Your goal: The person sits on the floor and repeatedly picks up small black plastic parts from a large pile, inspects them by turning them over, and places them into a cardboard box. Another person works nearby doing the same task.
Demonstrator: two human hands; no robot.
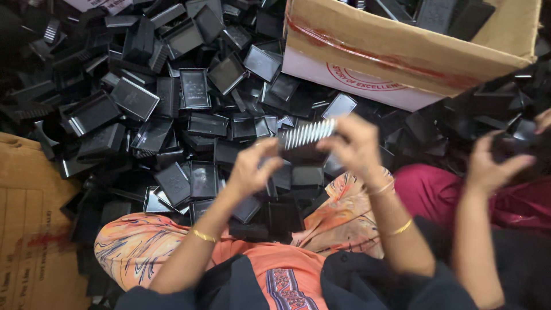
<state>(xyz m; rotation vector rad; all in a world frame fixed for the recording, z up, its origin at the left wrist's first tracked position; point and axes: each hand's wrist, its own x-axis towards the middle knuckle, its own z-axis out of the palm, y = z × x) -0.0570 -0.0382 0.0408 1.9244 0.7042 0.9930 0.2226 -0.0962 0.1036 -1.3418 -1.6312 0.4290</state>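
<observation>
Both hands are up over the lap, sharing one piece. The left hand (252,166) curls its fingers onto the near left end of a black plastic tray part (304,146), and the right hand (356,143) pinches its far right end from above. The part sits centre frame, long axis running from about eight o'clock up to two o'clock, its ribbed edge facing up and catching the light as a row of pale, glossy ridges. The body below the ribs is dark and matte, rectangular, shallow.

Under the hands, knees in orange patterned cloth (138,247) spread to seven and five o'clock, thin gold bangles (202,235) on the wrists. Beyond, from nine round to twelve o'clock, a deep heap of black rectangular trays (172,97) lies jumbled, some open side up, some tipped on edge, shiny rims everywhere. At one o'clock, a brown cardboard box (402,51) with a torn tape line leans over the heap, more black parts inside. At eight o'clock lies flat cardboard (34,218). At three o'clock, another person's hand (488,166) closes on a dark piece, above magenta cloth.
</observation>
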